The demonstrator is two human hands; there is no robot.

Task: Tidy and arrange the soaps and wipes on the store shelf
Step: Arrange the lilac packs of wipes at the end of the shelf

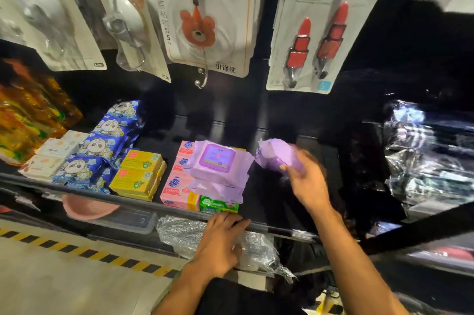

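Head view: right hand pinches purple wipes pack between thumb and fingers; left hand slack.

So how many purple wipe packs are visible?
3: top pack and lower pack stacked on the pink soaps, one held pack in the right hand. Others may be hidden.

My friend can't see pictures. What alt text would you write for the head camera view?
A person's right hand holds a purple wipes pack beside a stack of purple wipes on a store shelf, while the left hand rests on its front edge. Pink soap boxes, yellow soap boxes and blue panda packs sit further left.
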